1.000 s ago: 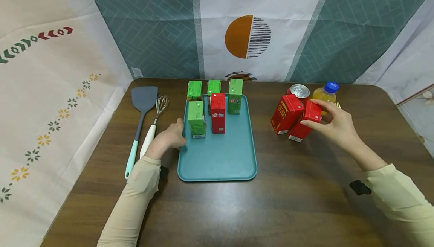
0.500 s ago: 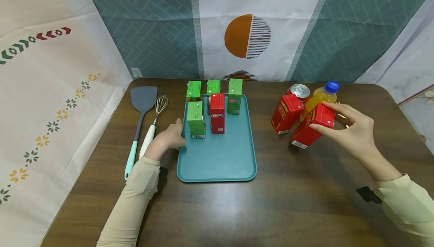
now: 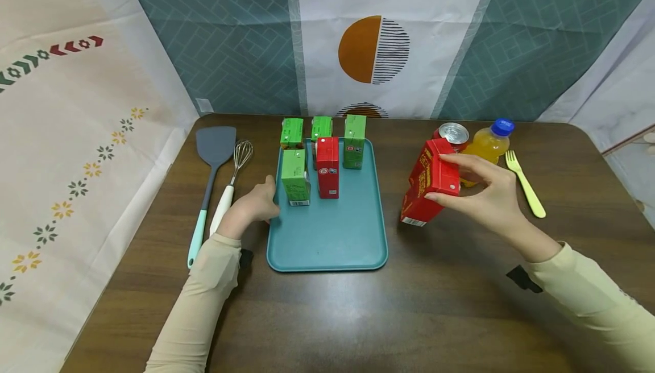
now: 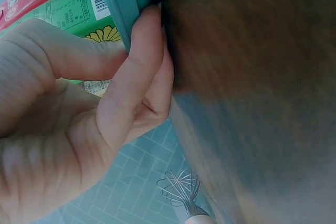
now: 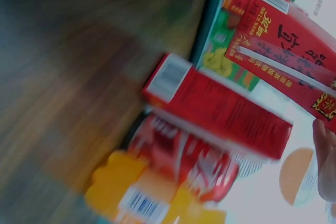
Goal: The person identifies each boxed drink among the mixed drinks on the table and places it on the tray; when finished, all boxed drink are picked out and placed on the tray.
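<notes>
My left hand (image 3: 252, 208) pinches the left rim of the teal tray (image 3: 327, 248); in the left wrist view, thumb and fingers close round that rim. On the tray stand several green drink cartons (image 3: 295, 179) and one red drink carton (image 3: 328, 174). My right hand (image 3: 486, 191) grips another red drink carton (image 3: 422, 202) near its top, thumb on one side and fingers on the other. It leans and is raised off the table. Behind it, mostly hidden in the head view, a further red carton (image 5: 215, 111) shows in the right wrist view, next to a red can (image 5: 181, 156).
Right of the can stands an orange drink bottle (image 3: 488, 144) with a blue cap, and a yellow-green fork (image 3: 527, 185) lies beyond it. Left of the tray lie a grey spatula (image 3: 216, 146) and a whisk (image 3: 225, 199). Fabric hangs behind the table (image 3: 348, 327).
My right hand has lifted the red carton away from the bottle and carried it left, in front of the other red carton. The fork is now uncovered. My left hand stays at the tray.
</notes>
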A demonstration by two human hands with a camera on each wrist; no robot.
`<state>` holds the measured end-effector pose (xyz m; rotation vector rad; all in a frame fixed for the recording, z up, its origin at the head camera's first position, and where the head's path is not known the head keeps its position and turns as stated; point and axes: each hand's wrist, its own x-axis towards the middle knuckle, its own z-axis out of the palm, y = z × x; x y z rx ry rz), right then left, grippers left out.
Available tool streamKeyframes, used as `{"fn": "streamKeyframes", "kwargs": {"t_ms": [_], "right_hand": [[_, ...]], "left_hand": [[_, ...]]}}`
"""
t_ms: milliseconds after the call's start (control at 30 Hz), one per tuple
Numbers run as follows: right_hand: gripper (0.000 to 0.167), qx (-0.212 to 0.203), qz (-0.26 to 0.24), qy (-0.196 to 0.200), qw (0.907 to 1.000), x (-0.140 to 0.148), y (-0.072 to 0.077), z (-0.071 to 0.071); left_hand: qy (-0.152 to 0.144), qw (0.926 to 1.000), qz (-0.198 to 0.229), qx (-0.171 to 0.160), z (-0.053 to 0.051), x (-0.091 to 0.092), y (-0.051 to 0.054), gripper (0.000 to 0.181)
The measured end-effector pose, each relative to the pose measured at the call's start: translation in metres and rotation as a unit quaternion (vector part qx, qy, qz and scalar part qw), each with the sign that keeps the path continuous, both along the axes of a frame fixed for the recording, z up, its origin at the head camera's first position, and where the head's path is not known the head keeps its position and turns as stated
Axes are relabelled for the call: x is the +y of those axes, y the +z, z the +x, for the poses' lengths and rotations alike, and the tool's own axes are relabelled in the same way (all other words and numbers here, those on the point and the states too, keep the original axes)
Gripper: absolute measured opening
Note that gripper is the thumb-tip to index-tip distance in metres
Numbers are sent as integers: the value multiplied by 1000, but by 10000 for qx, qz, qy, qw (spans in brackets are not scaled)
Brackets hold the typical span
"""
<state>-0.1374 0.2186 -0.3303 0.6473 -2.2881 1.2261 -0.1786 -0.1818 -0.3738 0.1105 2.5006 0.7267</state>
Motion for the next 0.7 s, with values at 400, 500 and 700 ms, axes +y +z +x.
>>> {"fn": "streamKeyframes", "kwargs": {"t_ms": [400, 500, 700], "right_hand": [[62, -1012, -163, 522, 9934, -57, -8, -35], [58, -1308, -285, 677, 9887, -69, -7, -43], [58, -1729, -181, 840, 9812, -93, 8, -47]], "left_hand": [[-14, 10000, -30, 48, 2, 1, 4, 83], [4, 10000, -20, 31, 2, 2, 4, 84], [5, 10000, -50, -14, 2, 1, 3, 83]]}}
